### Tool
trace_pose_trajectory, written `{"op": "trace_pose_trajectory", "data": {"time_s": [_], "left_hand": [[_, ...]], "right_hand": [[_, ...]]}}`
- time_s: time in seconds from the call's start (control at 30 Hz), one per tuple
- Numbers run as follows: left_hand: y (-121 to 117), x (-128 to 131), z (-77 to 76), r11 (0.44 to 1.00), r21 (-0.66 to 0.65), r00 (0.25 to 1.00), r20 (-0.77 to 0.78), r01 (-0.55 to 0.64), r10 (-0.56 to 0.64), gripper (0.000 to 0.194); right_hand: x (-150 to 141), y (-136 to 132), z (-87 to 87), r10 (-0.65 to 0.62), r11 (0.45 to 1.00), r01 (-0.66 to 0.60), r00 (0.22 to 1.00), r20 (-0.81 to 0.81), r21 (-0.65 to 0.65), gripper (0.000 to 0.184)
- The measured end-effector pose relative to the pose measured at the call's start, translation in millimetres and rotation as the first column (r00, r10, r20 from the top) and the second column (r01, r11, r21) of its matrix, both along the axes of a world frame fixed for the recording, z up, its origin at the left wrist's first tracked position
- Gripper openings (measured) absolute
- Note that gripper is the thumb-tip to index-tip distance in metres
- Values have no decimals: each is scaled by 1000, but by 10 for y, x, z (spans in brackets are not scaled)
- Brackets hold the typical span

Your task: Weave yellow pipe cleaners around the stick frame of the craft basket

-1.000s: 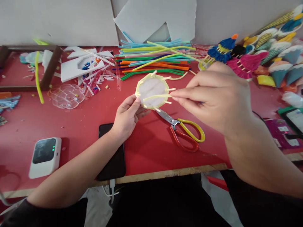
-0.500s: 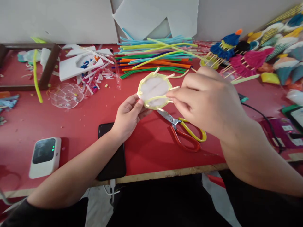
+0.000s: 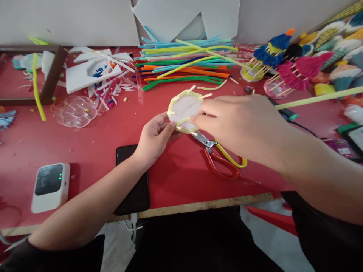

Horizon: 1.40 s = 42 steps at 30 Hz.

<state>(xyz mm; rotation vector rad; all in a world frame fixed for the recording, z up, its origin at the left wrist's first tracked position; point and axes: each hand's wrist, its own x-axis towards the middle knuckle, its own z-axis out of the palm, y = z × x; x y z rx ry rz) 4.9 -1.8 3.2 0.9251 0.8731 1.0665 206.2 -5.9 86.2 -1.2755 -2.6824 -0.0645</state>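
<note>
Left hand (image 3: 153,142) pinches the disc (image 3: 185,105); right hand (image 3: 241,126), apparently pinching the yellow strip (image 3: 183,120), has advanced, shortening its exposed span.

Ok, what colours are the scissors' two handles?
The scissors have one yellow handle and one red handle, seen best in the head view.

Both hands (image 3: 153,140) at a yellow-edged white disc (image 3: 186,107), scissors (image 3: 210,144) nearby.

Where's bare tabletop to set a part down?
Between the phone and scissors, this side of the yellow-edged disc; also, mostly, between phone and clear flower-shaped tray. Crowded: the back, with pipe cleaners and foam scraps, and the right, with tufted pink and blue pieces.
</note>
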Motion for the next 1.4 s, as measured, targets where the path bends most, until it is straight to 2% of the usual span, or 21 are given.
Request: {"op": "trace_pose_trajectory", "data": {"time_s": [0.17, 0.27, 0.37, 0.43, 0.57, 0.77, 0.83, 0.97, 1.03, 1.13, 1.3, 1.4], "left_hand": [[1, -12, 16, 999, -2, 999, 7, 52, -52, 15], [21, -25, 3, 999, -10, 999, 18, 51, -51, 21], [44, -40, -29, 999, -5, 998, 26, 50, -50, 25], [54, -47, -51, 998, 6, 997, 30, 65, -66, 28], [61, -49, -79, 997, 24, 997, 23, 73, -74, 30], [66, -41, -101, 997, 36, 997, 30, 70, -71, 28], [69, -41, -100, 997, 39, 997, 30, 71, -72, 28], [73, -40, -94, 997, 31, 997, 29, 64, -65, 21], [74, -40, -96, 998, 27, 997, 34, 65, -66, 17], [74, -41, -101, 997, 30, 996, 45, 70, -72, 16], [67, -38, -87, 997, 22, 996, 43, 75, -76, 19], [63, -35, -80, 997, 19, 996, 45, 78, -78, 22]], "right_hand": [[-63, 120, -38, 62, 997, -60, 997, 42, -47, 24], [-170, 135, 49, 28, 996, -9, 977, 209, -92, 22], [-290, 107, 193, -22, 986, 92, 900, 435, -141, 25], [-338, 94, 264, 9, 979, 95, 860, 510, -178, 29], [-348, 106, 288, 45, 973, 64, 889, 456, -222, 29], [-347, 109, 268, -37, 939, 152, 937, 348, -308, 30], [-352, 108, 277, -24, 934, 141, 941, 336, -328, 34], [-355, 123, 288, 100, 963, 20, 899, 427, -267, 35], [-358, 129, 285, 105, 967, 14, 888, 448, -253, 35], [-364, 135, 266, 54, 958, 64, 916, 396, -278, 37], [-341, 171, 183, 100, 966, -24, 954, 284, -258, 35], [-315, 192, 139, 92, 962, -31, 972, 217, -270, 37]]}}
